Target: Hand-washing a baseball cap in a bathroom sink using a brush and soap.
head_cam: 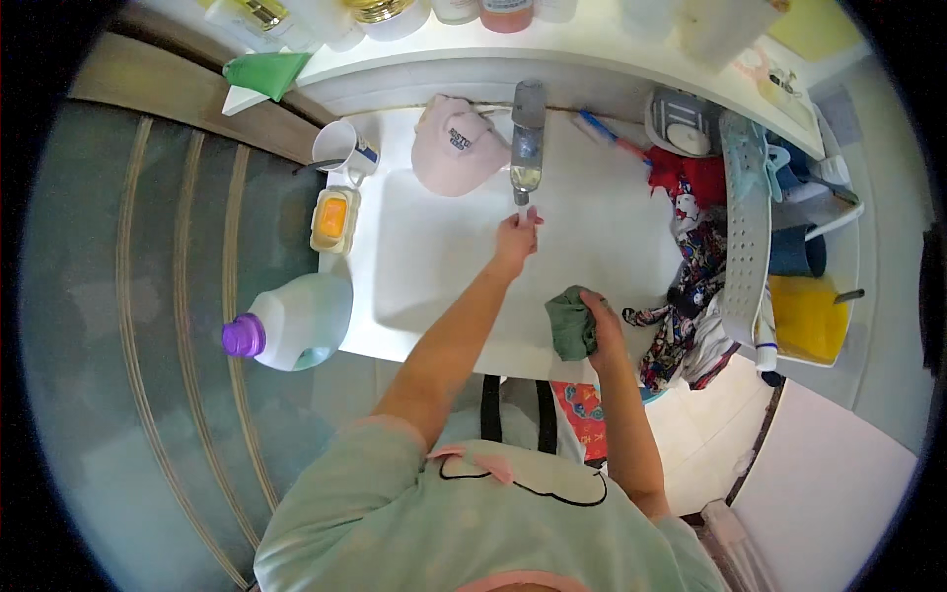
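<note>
My left hand point(518, 238) is just below the mouth of the faucet point(527, 140) over the white sink point(436, 251). Its fingers are partly curled, and whether they grip anything is unclear. A whitish streak, possibly water, shows between the faucet mouth and the fingers. My right hand point(605, 325) holds a bunched green cloth point(571, 325) above the sink's near edge. A pink cap point(455, 146) lies at the back, left of the faucet. Patterned fabric point(695, 274) and a red cloth point(688, 177) are heaped along the right side of the sink.
Left stand a detergent bottle point(303, 322) with a purple cap, an orange soap bar point(333, 217) in a dish and a mug point(336, 148). A brush point(610, 135) and a soap box point(681, 122) lie at the back right. A perforated basket point(746, 251) borders the right; a shelf point(577, 55) overhangs the back.
</note>
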